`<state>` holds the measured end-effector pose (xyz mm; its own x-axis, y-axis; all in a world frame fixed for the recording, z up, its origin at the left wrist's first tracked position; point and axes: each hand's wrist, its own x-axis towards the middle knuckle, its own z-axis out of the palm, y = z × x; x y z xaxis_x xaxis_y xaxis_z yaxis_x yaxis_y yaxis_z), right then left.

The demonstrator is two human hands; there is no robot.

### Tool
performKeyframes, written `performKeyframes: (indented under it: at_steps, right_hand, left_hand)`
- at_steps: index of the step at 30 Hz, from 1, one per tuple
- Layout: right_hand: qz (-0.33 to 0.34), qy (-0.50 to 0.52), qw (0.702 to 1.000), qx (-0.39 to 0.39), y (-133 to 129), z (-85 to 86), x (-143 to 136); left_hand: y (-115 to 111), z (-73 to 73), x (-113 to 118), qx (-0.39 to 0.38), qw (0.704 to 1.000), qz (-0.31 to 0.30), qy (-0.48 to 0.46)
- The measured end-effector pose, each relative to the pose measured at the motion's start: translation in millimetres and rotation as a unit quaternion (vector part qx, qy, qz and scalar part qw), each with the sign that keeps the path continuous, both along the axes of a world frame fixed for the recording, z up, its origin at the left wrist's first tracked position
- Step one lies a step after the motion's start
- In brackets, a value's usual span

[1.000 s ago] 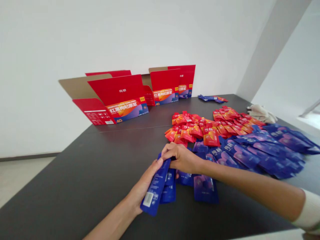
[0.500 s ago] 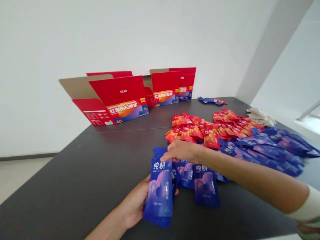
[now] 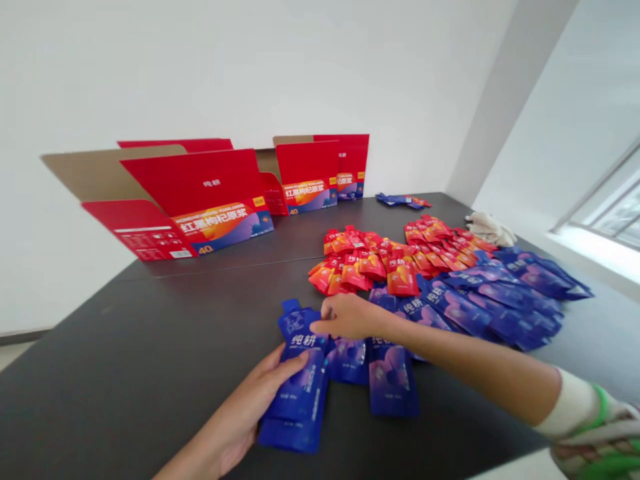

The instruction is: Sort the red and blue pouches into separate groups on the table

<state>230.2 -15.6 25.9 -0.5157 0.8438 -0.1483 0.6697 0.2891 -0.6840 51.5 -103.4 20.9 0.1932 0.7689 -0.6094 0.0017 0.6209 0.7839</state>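
My left hand (image 3: pixel 265 393) grips a small stack of blue pouches (image 3: pixel 295 393), its thumb lying across the front one. The pouches overlap unevenly, with their spouted tops pointing away from me. At the upper right edge of this stack, my right hand (image 3: pixel 345 317) is closed in a pinch on the top of a blue pouch; its fingertips are partly hidden. Just to the right, more blue pouches (image 3: pixel 393 383) lie on the dark table (image 3: pixel 200 320), some of them beneath my right forearm.
Red pouches (image 3: pixel 357 267) are heaped beyond my right hand, and a large pile of blue pouches (image 3: pixel 500 300) spreads to the right. Open red cartons (image 3: pixel 215 207) stand along the wall. A whitish cloth (image 3: pixel 490 229) and a few flat pouches (image 3: pixel 400 200) lie farther back.
My left thumb has come over the front of the stack, where the front pouch now sits flatter. Both hands appear slightly farther left as the view has turned right.
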Motion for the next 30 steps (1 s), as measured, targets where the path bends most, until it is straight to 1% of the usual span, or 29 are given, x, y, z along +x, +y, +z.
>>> performKeyframes:
  at_steps: [2,3,4,6,7,8,10,12,15,17,19,21,23,25,27,29,30]
  right_hand:
    - [-0.021,0.014,0.997,0.078,3,9.8,17]
    - [-0.031,0.022,0.995,0.096,4,15.5,27]
    - [-0.036,0.028,0.994,0.1,4,21.1,38]
    - [-0.046,0.044,0.993,0.095,2,30.6,60]
    - [-0.051,0.054,0.993,0.092,0,34.1,70]
    - [-0.054,0.066,0.992,0.089,-4,36.9,78]
    - [-0.054,0.093,0.991,0.075,-13,40.7,89]
    - [-0.049,0.118,0.99,0.057,-22,43.5,94]
    - [-0.033,0.146,0.987,0.05,-33,47.9,93]
    - [-0.024,0.149,0.986,0.071,-35,51.4,91]
    - [-0.027,0.13,0.985,0.108,-29,55.0,94]
    - [-0.043,0.082,0.985,0.147,-12,58.2,103]
    - [-0.059,0.014,0.983,0.175,17,59.8,121]
    - [-0.091,-0.071,0.975,0.188,57,59.3,144]
    - [-0.147,-0.159,0.957,0.195,105,56.5,169]
    - [-0.197,-0.21,0.935,0.208,153,50.7,192]
    - [-0.216,-0.228,0.925,0.215,175,46.3,202]
  left_hand:
    - [5,-6.7,0,0.055,0.997,-0.021,0.045]
    - [7,-13.1,0,0.098,0.991,-0.022,0.084]
    - [10,-21.1,0,0.149,0.98,-0.015,0.134]
    - [15,-39.2,2,0.245,0.941,0.005,0.234]
    - [17,-47.6,3,0.278,0.923,0.009,0.266]
    - [18,-54.7,6,0.301,0.911,0.007,0.282]
    - [19,-63.4,15,0.323,0.903,-0.004,0.285]
    - [19,-65.1,29,0.329,0.905,-0.017,0.27]
    - [20,-60.6,52,0.326,0.916,-0.025,0.235]
    - [21,-56.3,63,0.324,0.921,-0.03,0.215]
    - [22,-52.1,64,0.327,0.919,-0.043,0.217]
    - [22,-49.8,52,0.348,0.904,-0.053,0.242]
    - [23,-51.7,28,0.389,0.874,-0.046,0.287]
    - [26,-58.9,-3,0.436,0.832,-0.02,0.341]
    - [30,-69.4,-32,0.475,0.789,0.009,0.389]
    - [38,-78.7,-55,0.501,0.755,0.025,0.423]
    - [42,-81.5,-64,0.509,0.74,0.032,0.438]
